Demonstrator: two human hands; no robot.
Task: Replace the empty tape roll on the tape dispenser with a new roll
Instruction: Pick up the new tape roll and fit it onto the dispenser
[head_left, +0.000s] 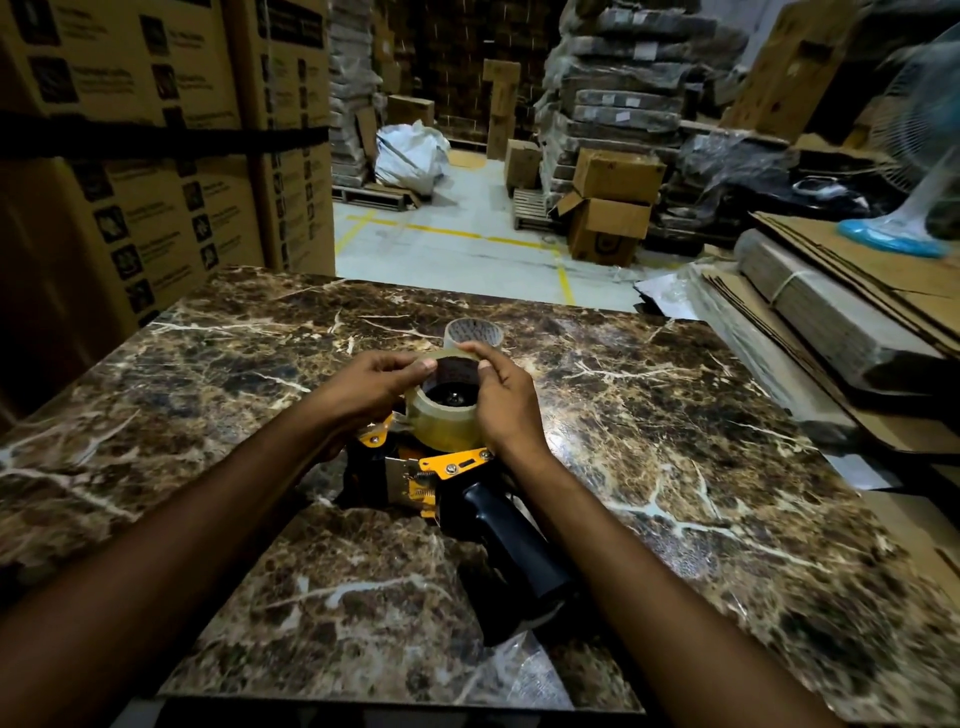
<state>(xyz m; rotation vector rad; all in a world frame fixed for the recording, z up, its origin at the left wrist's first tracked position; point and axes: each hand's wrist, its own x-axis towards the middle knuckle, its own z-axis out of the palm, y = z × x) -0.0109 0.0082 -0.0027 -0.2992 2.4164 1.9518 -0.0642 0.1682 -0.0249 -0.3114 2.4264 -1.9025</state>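
Observation:
A yellow and black tape dispenser (441, 475) lies on its side on the marble table (675, 441), its black handle (511, 545) pointing toward me. A full roll of clear tape (441, 423) sits over the dispenser's black hub. My left hand (371, 387) grips the roll's left rim with thumb and fingers. My right hand (506, 400) clasps its right side. Just behind the hands stands the empty cardboard tape core (474, 332), upright on the table.
Stacked printed cartons (156, 156) rise at the left. Flattened cardboard sheets (831, 301) lie at the right edge of the table. Beyond are a floor with yellow lines, open boxes (610, 208), wrapped pallets and a fan (919, 130).

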